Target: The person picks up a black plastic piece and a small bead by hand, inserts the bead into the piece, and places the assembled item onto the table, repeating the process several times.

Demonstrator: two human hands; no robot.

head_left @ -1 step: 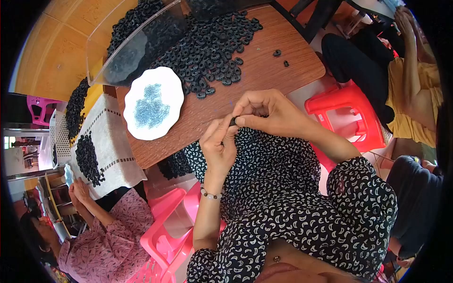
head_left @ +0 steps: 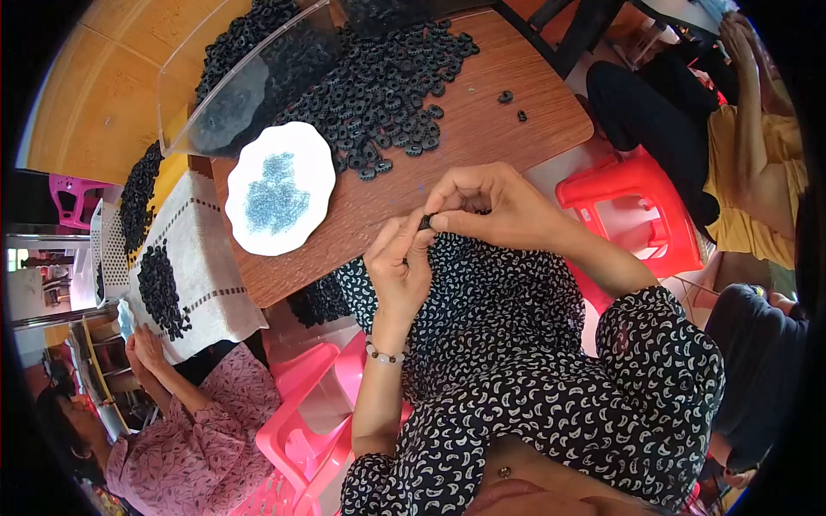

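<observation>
Just past the near edge of the brown wooden table, a small black plastic part is pinched between my two hands. My left hand grips it from the left, fingers curled. On the other side my right hand meets it with thumb and fingertips closed; the fingers hide much of the part. A white plate with a wavy rim lies on the table, holding tiny blue-grey pieces. Behind it spreads a heap of black ring-shaped plastic parts.
A clear plastic bin stands at the far left of the table. Two loose black parts lie far right. Left, a person sits beside a pale cloth bearing black parts. Pink stools and a red stool flank me.
</observation>
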